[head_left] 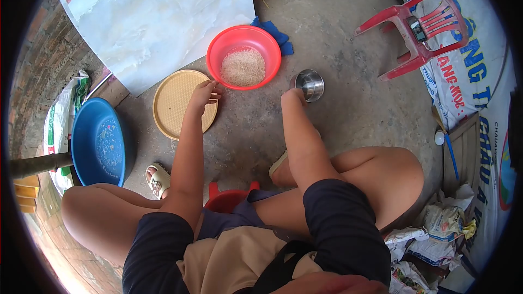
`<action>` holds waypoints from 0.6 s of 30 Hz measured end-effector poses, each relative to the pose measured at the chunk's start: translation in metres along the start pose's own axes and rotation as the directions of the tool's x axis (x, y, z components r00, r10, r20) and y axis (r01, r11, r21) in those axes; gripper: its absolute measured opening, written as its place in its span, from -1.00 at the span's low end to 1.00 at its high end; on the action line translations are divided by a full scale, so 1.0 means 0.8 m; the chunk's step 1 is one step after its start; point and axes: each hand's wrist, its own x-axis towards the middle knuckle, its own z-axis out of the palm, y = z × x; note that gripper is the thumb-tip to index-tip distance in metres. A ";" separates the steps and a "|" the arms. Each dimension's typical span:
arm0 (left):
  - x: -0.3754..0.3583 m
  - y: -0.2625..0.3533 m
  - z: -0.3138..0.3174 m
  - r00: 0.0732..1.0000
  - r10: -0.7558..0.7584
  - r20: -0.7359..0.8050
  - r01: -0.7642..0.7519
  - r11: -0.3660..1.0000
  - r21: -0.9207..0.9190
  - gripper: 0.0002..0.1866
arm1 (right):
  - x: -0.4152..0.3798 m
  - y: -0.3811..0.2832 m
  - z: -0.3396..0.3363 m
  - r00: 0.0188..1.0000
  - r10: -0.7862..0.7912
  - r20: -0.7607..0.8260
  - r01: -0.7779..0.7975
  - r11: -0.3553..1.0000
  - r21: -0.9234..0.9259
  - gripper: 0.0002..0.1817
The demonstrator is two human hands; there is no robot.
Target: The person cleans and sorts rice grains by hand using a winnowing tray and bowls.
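Note:
My left hand [205, 96] is over the right part of a round tan woven-pattern tray [173, 106] on the ground. Its fingers are apart, with the fingertips near the lower left rim of a pink plastic basin [217, 53]. White rice grains [243, 67] lie heaped in that basin. Right of it, my right hand [294, 96] is at the near left side of a shiny steel bowl [311, 85] and seems to grip its edge. Most fingers of that hand are hidden from above.
A blue basin [98, 141] with pale specks sits at left. A marbled white sheet [158, 16] covers the upper left floor, and a blue cloth [276, 37] lies behind the pink basin. At right stand a small red chair [414, 32] and large printed sacks [463, 71].

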 end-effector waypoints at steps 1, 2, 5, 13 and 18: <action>0.001 -0.001 0.000 1.000 0.000 0.001 0.000 1.000 -0.001 -0.64 | 0.000 0.000 -0.002 1.000 0.010 -0.001 -0.010 1.000 0.006 -0.45; 0.002 -0.002 -0.001 1.000 -0.002 0.006 0.002 1.000 0.003 -0.65 | 0.000 0.000 -0.003 1.000 0.021 -0.002 -0.021 1.000 0.011 -0.45; 0.003 -0.004 -0.001 1.000 0.001 0.004 -0.001 1.000 0.021 -0.65 | 0.001 0.003 -0.009 0.998 0.056 -0.006 -0.056 0.998 0.024 -0.44; 0.008 -0.010 0.013 0.990 0.127 -0.060 -0.117 0.982 0.150 -0.61 | -0.002 0.015 -0.025 0.990 0.135 0.051 -0.142 0.971 0.191 -0.42; 0.041 -0.052 0.016 0.939 0.335 0.082 -0.335 0.827 0.452 -0.45 | 0.010 0.039 -0.006 0.997 -0.082 0.006 0.081 0.985 0.149 -0.39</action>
